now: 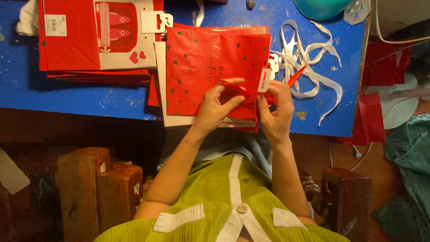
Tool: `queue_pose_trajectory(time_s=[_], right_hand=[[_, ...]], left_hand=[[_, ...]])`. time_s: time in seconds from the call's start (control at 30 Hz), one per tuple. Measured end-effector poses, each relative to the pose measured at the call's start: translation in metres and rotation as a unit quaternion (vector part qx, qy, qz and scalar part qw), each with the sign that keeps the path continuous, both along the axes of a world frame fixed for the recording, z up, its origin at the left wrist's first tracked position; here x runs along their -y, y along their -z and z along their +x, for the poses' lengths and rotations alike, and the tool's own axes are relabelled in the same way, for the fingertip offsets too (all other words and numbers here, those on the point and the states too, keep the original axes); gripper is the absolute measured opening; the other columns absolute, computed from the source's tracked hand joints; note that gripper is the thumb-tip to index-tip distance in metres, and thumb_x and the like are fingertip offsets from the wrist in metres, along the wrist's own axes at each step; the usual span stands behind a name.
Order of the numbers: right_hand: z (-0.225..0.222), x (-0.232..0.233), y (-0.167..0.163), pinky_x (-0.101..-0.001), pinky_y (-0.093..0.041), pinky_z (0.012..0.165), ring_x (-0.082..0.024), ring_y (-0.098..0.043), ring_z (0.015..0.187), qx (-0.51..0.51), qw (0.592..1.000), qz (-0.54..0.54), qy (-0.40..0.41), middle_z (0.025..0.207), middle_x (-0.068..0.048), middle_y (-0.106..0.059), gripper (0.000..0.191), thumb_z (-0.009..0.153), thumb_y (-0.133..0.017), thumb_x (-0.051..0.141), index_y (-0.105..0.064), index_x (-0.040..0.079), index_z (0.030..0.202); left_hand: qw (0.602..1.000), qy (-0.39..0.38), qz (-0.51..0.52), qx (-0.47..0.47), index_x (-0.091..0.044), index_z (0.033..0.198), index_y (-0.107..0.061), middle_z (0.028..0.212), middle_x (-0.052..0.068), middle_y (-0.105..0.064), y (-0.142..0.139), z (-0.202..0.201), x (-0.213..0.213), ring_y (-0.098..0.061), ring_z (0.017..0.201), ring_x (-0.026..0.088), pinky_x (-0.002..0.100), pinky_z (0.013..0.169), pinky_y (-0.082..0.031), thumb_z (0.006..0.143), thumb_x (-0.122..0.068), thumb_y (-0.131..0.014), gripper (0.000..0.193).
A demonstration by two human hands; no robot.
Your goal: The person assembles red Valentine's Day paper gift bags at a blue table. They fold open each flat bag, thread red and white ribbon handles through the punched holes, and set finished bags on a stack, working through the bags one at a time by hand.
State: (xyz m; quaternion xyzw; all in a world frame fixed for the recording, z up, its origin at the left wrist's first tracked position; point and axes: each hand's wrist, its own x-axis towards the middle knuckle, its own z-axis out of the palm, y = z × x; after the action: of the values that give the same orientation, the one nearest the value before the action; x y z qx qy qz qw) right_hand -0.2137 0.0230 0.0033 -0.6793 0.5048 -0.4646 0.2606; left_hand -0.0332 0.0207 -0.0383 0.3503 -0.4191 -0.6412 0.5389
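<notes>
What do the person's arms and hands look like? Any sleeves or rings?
Both arms are bare, with no sleeves reaching them. The left hand and right hand wear no gloves, and no rings or watch show. The clothing is a green top with white trim and a button.

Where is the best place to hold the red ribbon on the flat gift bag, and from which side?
Probably at its middle, where the left hand and right hand pinch the red ribbon. Come from the table's near edge: it lies thin and flat across the red gift bag, its far end trailing toward the white ribbons.
</notes>
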Motion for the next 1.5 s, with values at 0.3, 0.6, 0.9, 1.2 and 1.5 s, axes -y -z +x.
queue_pose_trajectory(time_s=[0.3,0.6,0.9,1.2,1.5], right_hand=[[-0.001,-0.007,-0.006,-0.0305,-0.055,0.088,-0.026,-0.058,0.117,-0.088,0.996,0.017,0.014,0.127,-0.011,-0.059,0.019,0.088,-0.075,-0.004,-0.071,0.004,0.105],[-0.002,-0.003,-0.021,-0.0472,-0.036,0.109,-0.035,-0.052,0.118,-0.197,0.980,-0.019,-0.012,0.124,-0.013,-0.058,0.023,0.084,-0.077,0.005,-0.074,0.006,0.106],[0.000,-0.006,-0.019,-0.0558,-0.031,0.121,-0.031,-0.056,0.112,-0.192,0.981,-0.026,-0.016,0.110,-0.007,-0.059,0.011,0.090,-0.079,0.008,-0.068,0.007,0.091],[-0.002,-0.008,-0.009,-0.0497,-0.037,0.114,-0.032,-0.055,0.114,-0.171,0.984,-0.038,0.003,0.116,-0.011,-0.060,0.017,0.088,-0.076,0.000,-0.065,0.004,0.100],[-0.002,-0.006,-0.002,-0.0405,-0.046,0.097,-0.030,-0.057,0.108,-0.139,0.990,-0.027,0.006,0.115,-0.011,-0.061,0.019,0.087,-0.074,-0.002,-0.066,0.002,0.104]], left_hand=[[0.984,-0.094,-0.020,0.148,0.001,0.108,-0.071,0.100,0.007,-0.078,-0.002,-0.012,-0.004,-0.073,0.092,0.011,0.027,0.084,-0.060,0.099,-0.009,-0.072,0.013],[0.995,-0.082,0.019,0.045,0.001,0.114,-0.060,0.099,0.009,-0.075,0.015,-0.012,-0.002,-0.072,0.087,0.013,0.028,0.080,-0.061,0.106,-0.015,-0.063,0.018],[0.997,-0.079,0.001,-0.004,-0.001,0.122,-0.053,0.114,0.014,-0.074,-0.003,-0.006,-0.001,-0.073,0.090,0.015,0.029,0.081,-0.061,0.111,-0.025,-0.055,0.027],[0.994,-0.060,0.063,-0.067,-0.006,0.126,-0.047,0.120,0.013,-0.069,-0.003,-0.003,0.005,-0.075,0.085,0.017,0.028,0.071,-0.062,0.108,-0.028,-0.054,0.030],[0.973,-0.039,-0.027,0.225,-0.001,0.112,-0.072,0.093,0.012,-0.075,0.002,-0.008,0.002,-0.069,0.078,0.010,0.025,0.067,-0.055,0.100,-0.015,-0.074,0.019]])
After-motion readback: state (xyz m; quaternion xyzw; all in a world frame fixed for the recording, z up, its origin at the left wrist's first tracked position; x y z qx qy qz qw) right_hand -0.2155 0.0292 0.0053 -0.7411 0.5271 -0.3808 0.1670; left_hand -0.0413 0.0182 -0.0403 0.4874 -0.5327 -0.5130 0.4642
